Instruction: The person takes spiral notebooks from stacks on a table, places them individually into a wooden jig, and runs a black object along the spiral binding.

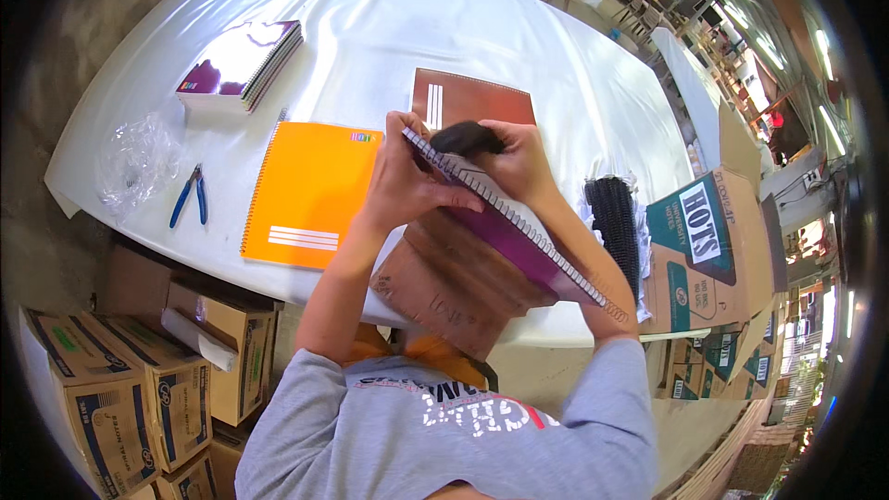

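Observation:
Tilted up before my chest is a purple spiral notebook (519,255), its coil edge running from upper left to lower right. A pale coil (537,227) is threaded along that edge, with loose turns sticking out past the lower right end. My left hand (407,176) grips the notebook near its upper left end, thumb across the spine. My right hand (523,157) is closed around a dark rounded object (468,137) at the coil edge; its kind is not clear. Beneath the notebook, a brown cardboard piece (444,301) with handwriting hangs over the table's near edge.
On the white-covered table (361,56) lie an orange notebook (315,190), a brown notebook (477,97), a stack of purple notebooks (243,69), blue-handled cutters (190,196) and crumpled clear plastic (139,162). Black coils (611,222) and an open carton (704,250) stand right; boxes (139,389) lower left.

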`<state>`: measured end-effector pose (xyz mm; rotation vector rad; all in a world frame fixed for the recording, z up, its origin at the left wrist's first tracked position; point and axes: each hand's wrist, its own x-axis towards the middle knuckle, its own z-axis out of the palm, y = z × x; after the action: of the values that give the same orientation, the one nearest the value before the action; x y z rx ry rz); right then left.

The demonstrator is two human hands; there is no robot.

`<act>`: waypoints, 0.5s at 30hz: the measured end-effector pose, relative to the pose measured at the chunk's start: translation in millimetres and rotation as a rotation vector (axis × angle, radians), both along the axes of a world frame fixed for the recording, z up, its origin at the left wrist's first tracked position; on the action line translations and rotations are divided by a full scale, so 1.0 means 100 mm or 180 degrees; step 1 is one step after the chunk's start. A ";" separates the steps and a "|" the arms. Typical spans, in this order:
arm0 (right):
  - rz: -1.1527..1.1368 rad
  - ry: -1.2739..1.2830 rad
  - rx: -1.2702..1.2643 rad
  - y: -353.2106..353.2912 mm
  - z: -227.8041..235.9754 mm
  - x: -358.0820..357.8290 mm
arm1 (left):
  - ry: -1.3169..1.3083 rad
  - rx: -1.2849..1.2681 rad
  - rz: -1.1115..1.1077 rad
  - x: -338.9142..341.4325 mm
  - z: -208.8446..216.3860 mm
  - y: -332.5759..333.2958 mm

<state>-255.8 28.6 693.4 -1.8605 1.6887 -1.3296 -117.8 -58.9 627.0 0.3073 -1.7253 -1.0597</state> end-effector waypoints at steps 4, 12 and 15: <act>-0.0197 -0.0654 -0.0034 -0.02 -0.09 0.02 | -0.0124 0.0317 -0.0081 0.01 0.00 0.02; -0.0808 0.0487 0.0165 -0.18 -0.31 -0.48 | 0.0051 0.0440 -0.0109 -0.01 0.05 0.05; -0.1421 0.1874 0.0530 -0.25 -0.60 -0.99 | 0.0302 -0.0112 0.0222 -0.07 0.11 0.07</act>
<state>-354.9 3.7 633.3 -1.9662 2.5391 -0.7557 -124.6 -51.8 637.8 0.2887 -1.6353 -0.9773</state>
